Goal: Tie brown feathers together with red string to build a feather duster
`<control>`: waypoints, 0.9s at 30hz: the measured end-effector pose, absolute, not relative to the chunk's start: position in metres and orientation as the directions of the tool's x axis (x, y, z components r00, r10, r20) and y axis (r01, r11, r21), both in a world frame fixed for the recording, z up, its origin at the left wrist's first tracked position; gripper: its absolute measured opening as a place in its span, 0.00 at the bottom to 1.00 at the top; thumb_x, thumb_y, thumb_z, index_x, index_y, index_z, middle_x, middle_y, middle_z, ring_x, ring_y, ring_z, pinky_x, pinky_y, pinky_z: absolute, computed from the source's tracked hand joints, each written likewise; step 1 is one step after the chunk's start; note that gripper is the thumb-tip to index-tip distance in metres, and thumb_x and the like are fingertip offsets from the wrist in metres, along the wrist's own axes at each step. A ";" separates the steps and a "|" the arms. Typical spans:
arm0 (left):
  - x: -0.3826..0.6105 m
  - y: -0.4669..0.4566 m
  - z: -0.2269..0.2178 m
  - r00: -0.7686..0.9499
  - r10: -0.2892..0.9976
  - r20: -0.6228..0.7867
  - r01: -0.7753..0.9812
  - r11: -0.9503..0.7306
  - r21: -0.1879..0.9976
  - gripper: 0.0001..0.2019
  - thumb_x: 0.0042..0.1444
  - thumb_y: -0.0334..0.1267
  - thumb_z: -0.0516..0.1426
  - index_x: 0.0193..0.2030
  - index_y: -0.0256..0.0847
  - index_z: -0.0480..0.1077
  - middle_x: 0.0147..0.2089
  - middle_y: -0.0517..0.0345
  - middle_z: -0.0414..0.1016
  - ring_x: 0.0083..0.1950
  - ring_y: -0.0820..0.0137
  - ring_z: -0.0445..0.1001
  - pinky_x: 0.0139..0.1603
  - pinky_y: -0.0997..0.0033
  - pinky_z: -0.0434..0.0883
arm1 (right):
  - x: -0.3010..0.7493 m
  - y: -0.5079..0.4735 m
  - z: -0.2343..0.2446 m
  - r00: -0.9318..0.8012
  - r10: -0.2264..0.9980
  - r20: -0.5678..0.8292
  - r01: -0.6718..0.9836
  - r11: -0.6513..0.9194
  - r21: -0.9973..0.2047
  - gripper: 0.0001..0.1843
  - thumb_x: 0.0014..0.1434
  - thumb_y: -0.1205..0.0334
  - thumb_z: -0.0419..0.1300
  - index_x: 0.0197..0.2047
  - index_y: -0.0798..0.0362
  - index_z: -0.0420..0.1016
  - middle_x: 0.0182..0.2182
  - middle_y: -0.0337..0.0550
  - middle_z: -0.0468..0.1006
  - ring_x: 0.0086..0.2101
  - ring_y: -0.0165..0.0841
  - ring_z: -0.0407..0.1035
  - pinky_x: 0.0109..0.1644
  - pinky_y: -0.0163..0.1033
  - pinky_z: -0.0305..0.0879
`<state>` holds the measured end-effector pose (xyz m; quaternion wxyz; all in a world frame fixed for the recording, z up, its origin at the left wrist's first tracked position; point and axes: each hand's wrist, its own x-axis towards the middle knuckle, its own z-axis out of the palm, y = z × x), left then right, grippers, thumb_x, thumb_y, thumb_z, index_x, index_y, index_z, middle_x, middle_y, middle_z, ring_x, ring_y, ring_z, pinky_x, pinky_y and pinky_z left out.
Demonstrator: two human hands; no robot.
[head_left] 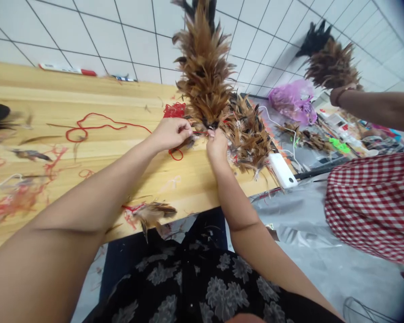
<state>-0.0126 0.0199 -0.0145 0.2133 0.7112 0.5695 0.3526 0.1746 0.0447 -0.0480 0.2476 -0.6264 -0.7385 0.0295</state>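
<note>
A tall brown feather duster stands upright at the far edge of the wooden table. At its base my left hand is closed in a pinch on a red string that trails left across the wood. Close beside it, my right hand is also closed, its fingertips pressed to the duster's lower feathers and the string. A heap of loose brown feathers lies just right of my right hand.
A white power bank with a cable lies at the table's right corner. A person in a red checked garment holds another feather duster at the right. A purple plastic bag, feather scraps and red thread bits lie about.
</note>
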 end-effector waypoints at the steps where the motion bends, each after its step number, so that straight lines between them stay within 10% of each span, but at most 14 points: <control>1: -0.012 0.019 -0.012 0.132 0.955 0.266 0.668 -0.284 0.688 0.05 0.58 0.35 0.60 0.32 0.38 0.77 0.28 0.60 0.75 0.36 0.67 0.73 0.49 0.66 0.70 | 0.174 0.042 -0.044 -0.060 0.956 0.286 0.930 0.158 -0.332 0.18 0.77 0.66 0.47 0.55 0.60 0.78 0.49 0.60 0.85 0.48 0.45 0.81 0.52 0.44 0.73; 13: -0.061 -0.008 0.060 0.260 0.881 0.395 0.704 -0.453 0.547 0.12 0.60 0.41 0.60 0.40 0.39 0.84 0.35 0.57 0.82 0.43 0.63 0.80 0.53 0.67 0.73 | 0.179 0.026 -0.024 -0.265 0.945 0.193 0.964 0.258 0.061 0.30 0.77 0.69 0.40 0.72 0.48 0.71 0.64 0.52 0.78 0.53 0.41 0.77 0.48 0.40 0.68; 27: -0.044 -0.047 0.104 0.522 0.757 0.393 0.671 -0.649 0.358 0.08 0.65 0.31 0.61 0.40 0.38 0.84 0.41 0.58 0.82 0.50 0.66 0.82 0.61 0.65 0.73 | 0.144 0.017 -0.038 -0.375 0.925 0.069 0.914 0.356 0.195 0.29 0.80 0.66 0.34 0.64 0.57 0.74 0.59 0.59 0.77 0.54 0.42 0.75 0.48 0.41 0.66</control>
